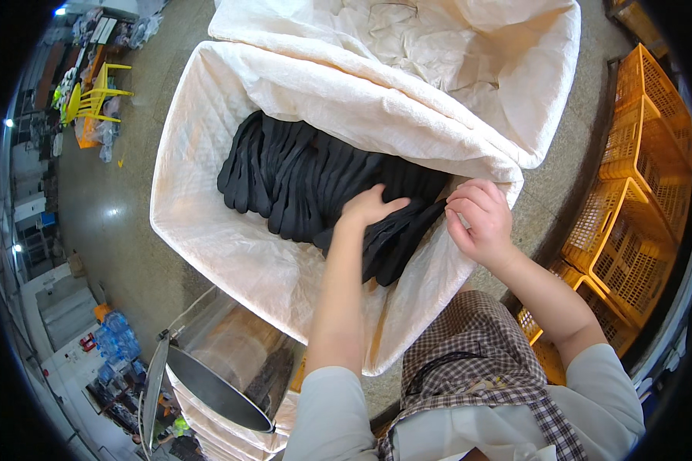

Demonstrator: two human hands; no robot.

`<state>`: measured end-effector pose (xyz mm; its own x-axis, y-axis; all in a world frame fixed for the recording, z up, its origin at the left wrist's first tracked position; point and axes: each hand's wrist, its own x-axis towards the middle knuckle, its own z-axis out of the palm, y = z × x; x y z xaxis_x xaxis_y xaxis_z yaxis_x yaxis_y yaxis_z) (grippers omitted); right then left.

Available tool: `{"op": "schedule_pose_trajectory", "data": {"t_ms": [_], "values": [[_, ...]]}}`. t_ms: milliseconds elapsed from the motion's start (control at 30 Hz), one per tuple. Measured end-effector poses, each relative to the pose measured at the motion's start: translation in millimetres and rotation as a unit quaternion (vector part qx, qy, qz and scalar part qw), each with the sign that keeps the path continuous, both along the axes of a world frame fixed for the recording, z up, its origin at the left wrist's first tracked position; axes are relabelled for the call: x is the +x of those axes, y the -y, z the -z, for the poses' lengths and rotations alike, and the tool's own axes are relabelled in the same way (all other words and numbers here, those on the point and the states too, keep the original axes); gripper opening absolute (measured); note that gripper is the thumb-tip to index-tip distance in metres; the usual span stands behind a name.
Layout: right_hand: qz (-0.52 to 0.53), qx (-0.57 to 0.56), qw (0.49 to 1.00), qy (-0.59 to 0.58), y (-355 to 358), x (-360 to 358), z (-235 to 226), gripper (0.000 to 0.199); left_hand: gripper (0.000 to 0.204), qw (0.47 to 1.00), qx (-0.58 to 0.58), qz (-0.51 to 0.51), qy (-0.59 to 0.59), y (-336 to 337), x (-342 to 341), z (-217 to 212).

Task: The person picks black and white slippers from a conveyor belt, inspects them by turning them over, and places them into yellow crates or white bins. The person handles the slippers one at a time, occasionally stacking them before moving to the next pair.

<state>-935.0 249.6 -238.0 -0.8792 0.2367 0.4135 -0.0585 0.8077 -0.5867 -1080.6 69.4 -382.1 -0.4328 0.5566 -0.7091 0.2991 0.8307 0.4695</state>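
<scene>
Rows of long, soft black pieces that look like socks lie packed side by side in a deep bin lined with off-white woven fabric. My left hand rests on the right part of the pile, thumb spread away from the fingers; its fingertips are partly hidden among the dark folds. At the bin's right wall, my right hand is closed, with thumb and fingers pinching the end of a black sock. Several socks by my hands lie looser and more slanted than the neat rows at the left.
Beyond this bin stands a second lined bin, touching it. Yellow-orange plastic crates are stacked along the right. A cylindrical container with a dark rim stands at lower left. Farther off are a yellow chair and blue water bottles.
</scene>
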Motion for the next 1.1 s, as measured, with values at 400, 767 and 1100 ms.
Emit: {"op": "schedule_pose_trajectory", "data": {"t_ms": [400,767,1100], "values": [[-0.017,0.010,1.000,0.003,2.5,-1.0,-2.7,0.011,0.093,0.990,-0.099,-0.088,-0.047,51.3,64.3,-3.4],[-0.018,0.076,0.996,0.041,-5.6,11.3,25.6,0.008,0.067,0.970,0.006,-0.116,-0.212,97.7,127.3,-93.2],[-0.132,0.154,0.979,-0.036,3.3,-7.2,39.5,0.028,0.049,0.803,0.125,-0.421,-0.403,276.0,433.1,-325.5]]}}
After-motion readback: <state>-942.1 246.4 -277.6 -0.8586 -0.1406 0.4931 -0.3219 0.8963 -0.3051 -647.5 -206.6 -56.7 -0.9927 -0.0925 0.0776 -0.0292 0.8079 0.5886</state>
